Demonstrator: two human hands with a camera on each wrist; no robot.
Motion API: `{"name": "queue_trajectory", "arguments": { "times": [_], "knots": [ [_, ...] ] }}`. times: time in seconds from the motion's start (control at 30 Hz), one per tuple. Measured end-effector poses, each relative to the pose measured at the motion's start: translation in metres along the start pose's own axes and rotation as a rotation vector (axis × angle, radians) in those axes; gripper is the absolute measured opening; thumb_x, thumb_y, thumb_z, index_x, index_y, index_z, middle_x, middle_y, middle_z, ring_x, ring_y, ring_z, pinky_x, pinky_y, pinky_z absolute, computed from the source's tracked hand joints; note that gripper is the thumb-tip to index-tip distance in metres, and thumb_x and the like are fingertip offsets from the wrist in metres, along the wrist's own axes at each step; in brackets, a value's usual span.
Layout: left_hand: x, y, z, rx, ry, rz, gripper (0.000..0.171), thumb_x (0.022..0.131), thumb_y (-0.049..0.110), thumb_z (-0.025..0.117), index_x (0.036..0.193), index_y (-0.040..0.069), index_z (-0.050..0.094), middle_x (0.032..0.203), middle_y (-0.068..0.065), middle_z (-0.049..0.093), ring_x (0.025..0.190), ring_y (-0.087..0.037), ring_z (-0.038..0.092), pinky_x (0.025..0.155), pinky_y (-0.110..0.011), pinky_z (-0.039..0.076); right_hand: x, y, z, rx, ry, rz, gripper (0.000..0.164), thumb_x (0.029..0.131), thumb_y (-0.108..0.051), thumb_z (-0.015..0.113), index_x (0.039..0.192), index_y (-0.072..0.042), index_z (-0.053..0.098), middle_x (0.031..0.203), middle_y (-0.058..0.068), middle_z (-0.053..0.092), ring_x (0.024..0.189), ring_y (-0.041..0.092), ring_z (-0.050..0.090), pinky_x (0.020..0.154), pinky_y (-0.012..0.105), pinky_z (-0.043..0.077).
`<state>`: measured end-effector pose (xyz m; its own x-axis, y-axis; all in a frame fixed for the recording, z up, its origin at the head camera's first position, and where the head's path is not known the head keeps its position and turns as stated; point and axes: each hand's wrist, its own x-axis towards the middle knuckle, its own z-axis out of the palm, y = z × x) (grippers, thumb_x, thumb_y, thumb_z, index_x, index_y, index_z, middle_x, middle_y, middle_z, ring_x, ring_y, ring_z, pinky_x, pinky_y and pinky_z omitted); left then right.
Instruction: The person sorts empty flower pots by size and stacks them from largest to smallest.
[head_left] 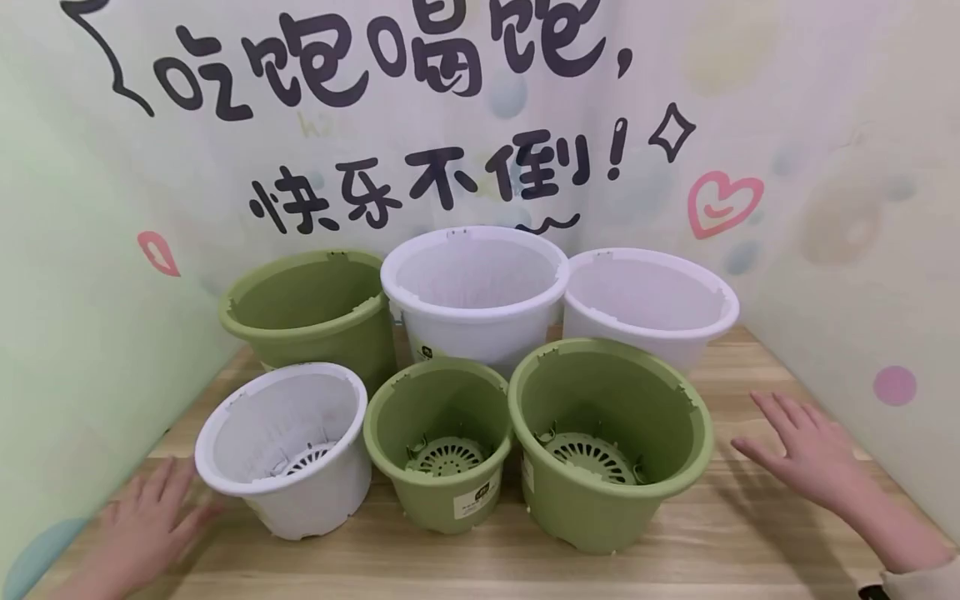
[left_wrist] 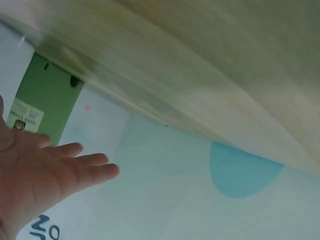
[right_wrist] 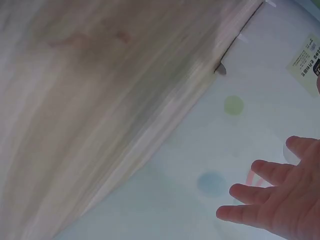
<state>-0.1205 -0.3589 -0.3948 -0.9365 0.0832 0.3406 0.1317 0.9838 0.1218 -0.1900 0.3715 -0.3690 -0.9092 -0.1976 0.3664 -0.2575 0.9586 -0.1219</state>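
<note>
Plastic flower pots stand upright in two rows on a wooden table. The front row has a white pot (head_left: pixel 330 492), a small green pot (head_left: pixel 420 500) with a label, and a larger green pot (head_left: pixel 592 517). Behind them are a green pot (head_left: pixel 337 350), a tall white pot (head_left: pixel 480 333) and another white pot (head_left: pixel 637 333). My left hand (head_left: pixel 142 525), fingers spread, is beside the front white pot, holding nothing. To the right of the larger front green pot, my right hand (head_left: pixel 817 458) is held out with fingers extended, also holding nothing.
The wooden table (head_left: pixel 742 533) meets a printed backdrop (head_left: pixel 847 275) with black lettering and coloured dots at the back and both sides. Slotted bases show inside the front pots. A sleeve (head_left: pixel 922 583) covers my right forearm.
</note>
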Motion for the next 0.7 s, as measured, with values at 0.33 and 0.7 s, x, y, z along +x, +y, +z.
{"name": "queue_trajectory", "arguments": {
  "times": [0.33,0.7],
  "knots": [
    [0.032,0.018,-0.073,-0.211,0.136,-0.022,0.058,0.097,0.017,0.042,0.14,-0.01,0.015,0.136,-0.038,0.024,0.128,-0.052,0.016,0.104,-0.062,0.009,0.031,0.004,-0.036,0.341,0.024,-0.045,0.076,0.091,-0.014,0.055,0.141,0.01,0.003,0.137,0.044,0.007,0.125,0.06,0.006,0.101,0.067,0.001],
    [0.144,0.121,-0.144,-0.254,-0.069,0.105,0.072,0.094,0.036,0.048,0.143,-0.004,0.015,0.143,-0.03,0.023,0.131,-0.047,0.021,0.103,-0.061,0.019,0.095,-0.011,-0.096,0.277,0.057,-0.007,0.066,0.093,-0.005,0.043,0.141,0.011,0.0,0.138,0.043,0.009,0.093,0.062,0.044,0.088,0.07,0.027]
  ]
}}
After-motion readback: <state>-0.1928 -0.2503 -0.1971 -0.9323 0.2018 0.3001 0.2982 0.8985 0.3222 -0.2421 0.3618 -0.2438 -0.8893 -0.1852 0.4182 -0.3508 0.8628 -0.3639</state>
